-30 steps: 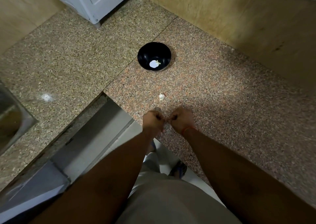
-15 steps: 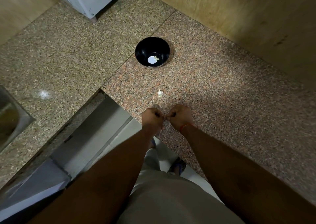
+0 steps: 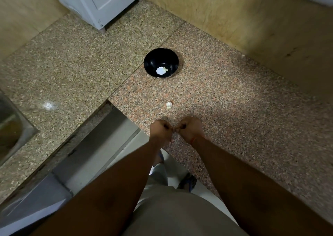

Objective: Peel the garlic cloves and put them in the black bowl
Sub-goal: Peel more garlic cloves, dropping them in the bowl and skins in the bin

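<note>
Hands meet at the near edge of the speckled granite table [image 3: 234,109], knuckles up and nearly touching. The left hand [image 3: 161,129] is curled tight, and the right hand [image 3: 190,127] mirrors it, a thin red thread showing at its wrist. Fingers [image 3: 166,126] on both sides bend inward toward the small gap between the fists, pressed together as if pinching something tiny there; what they hold is hidden, so whether a clove sits between them I cannot tell.

Just beyond the fingers, a little way up the table, lies one pale unpeeled garlic clove [image 3: 168,104] on its own, touching nothing. Farther out past it, well apart from the fingers, stands the round glossy black bowl [image 3: 153,60], upright, right beside the seam where the pinkish slab meets the greyer one. Down in the bottom of it rests a white peeled garlic piece [image 3: 161,70].

Far off to the left of the fingers, a steel sink [image 3: 10,131] cuts into the table edge. Beyond the bowl, at the far corner, stands a white cabinet [image 3: 100,3] against plywood walls [image 3: 234,19].
</note>
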`<action>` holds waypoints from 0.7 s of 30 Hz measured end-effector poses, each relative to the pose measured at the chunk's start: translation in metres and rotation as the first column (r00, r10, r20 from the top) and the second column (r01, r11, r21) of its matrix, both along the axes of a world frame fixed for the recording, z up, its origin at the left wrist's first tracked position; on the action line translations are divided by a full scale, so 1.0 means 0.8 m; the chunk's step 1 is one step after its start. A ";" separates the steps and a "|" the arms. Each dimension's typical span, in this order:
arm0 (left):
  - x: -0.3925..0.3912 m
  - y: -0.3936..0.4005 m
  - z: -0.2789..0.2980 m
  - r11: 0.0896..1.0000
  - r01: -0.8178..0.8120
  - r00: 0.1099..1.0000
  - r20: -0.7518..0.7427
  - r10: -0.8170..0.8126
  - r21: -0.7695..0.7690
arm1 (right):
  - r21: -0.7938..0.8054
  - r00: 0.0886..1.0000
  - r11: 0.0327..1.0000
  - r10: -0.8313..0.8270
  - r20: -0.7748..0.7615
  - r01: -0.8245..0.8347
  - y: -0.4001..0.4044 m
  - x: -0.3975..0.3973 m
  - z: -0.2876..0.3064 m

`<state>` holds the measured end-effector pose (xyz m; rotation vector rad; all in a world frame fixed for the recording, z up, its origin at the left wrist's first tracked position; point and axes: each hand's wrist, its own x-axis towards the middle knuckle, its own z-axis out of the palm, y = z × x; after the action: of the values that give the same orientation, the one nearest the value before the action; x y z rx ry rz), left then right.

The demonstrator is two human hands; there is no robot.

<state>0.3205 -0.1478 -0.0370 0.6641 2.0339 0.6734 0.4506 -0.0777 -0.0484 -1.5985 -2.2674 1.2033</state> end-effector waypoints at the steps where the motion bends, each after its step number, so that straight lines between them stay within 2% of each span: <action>1: 0.001 -0.001 0.003 1.000 0.023 1.000 -0.016 -0.022 0.013 | 0.004 1.000 1.000 0.011 0.006 -0.011 -0.002 0.001 0.003; 4: 0.005 -0.008 0.005 1.000 0.004 1.000 -0.006 -0.004 0.030 | 0.048 1.000 0.999 0.017 0.017 -0.018 -0.006 0.001 0.006; 8: 0.007 -0.008 0.010 0.993 -0.118 0.990 0.076 0.118 0.005 | 0.055 0.999 0.998 -0.011 0.032 0.009 -0.010 -0.001 0.007; 11: 0.005 -0.005 0.012 0.973 -0.220 0.964 0.137 0.227 -0.065 | -0.010 0.993 0.993 -0.116 0.026 0.116 -0.013 -0.004 0.008; 14: 0.006 -0.002 0.013 0.963 -0.246 0.953 0.153 0.260 -0.107 | -0.080 0.973 0.970 -0.229 0.013 0.229 -0.012 -0.007 0.007; 21: 0.009 0.006 0.014 0.941 -0.304 0.931 0.162 0.327 -0.150 | -0.102 0.964 0.958 -0.266 0.029 0.267 -0.011 -0.011 0.000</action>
<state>0.3274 -0.1429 -0.0257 0.1920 2.0057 0.7579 0.4422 -0.0868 -0.0486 -1.8836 -1.9434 1.2585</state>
